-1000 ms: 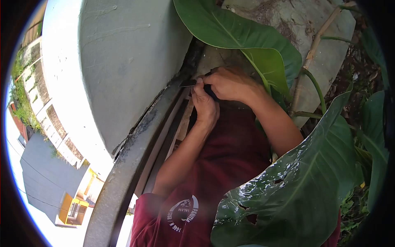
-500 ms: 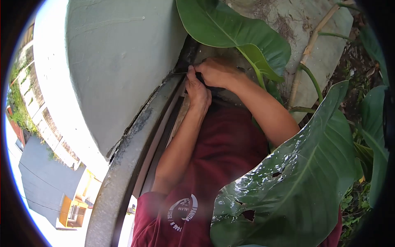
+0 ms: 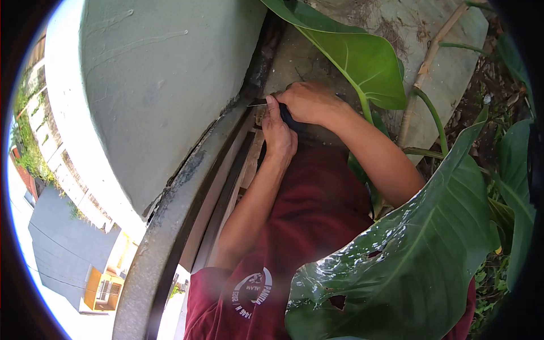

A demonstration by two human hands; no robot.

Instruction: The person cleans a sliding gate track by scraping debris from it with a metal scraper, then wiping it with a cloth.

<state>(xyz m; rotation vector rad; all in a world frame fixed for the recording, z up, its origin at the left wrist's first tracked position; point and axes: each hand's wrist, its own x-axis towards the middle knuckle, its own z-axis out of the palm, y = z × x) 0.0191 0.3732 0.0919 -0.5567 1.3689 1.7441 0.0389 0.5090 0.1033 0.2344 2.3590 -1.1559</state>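
Note:
My right hand (image 3: 311,103) is closed around the dark handle (image 3: 292,122) of what looks like a knife. Its thin blade (image 3: 256,105) points left, past the thumb of my left hand (image 3: 277,131). That thumb is raised against the blade, and the left fingers are curled; whatever they grip is hidden. Both hands meet close to the top of a grey concrete ledge (image 3: 187,184), beside a pale curved wall (image 3: 164,96). The blade tip lies near the ledge's dark, rough edge; whether it touches cannot be seen.
A large glossy leaf (image 3: 408,249) with holes and white marks covers the lower right. Another green leaf (image 3: 362,56) hangs above my right wrist. A woody stem (image 3: 422,71) crosses a stone slab (image 3: 447,85). Far down at the left are buildings (image 3: 68,243).
Both hands sit slightly lower and farther right in view, still close together. More of the blade and dark handle shows. The upper leaf has swung right, and the view has shifted a little.

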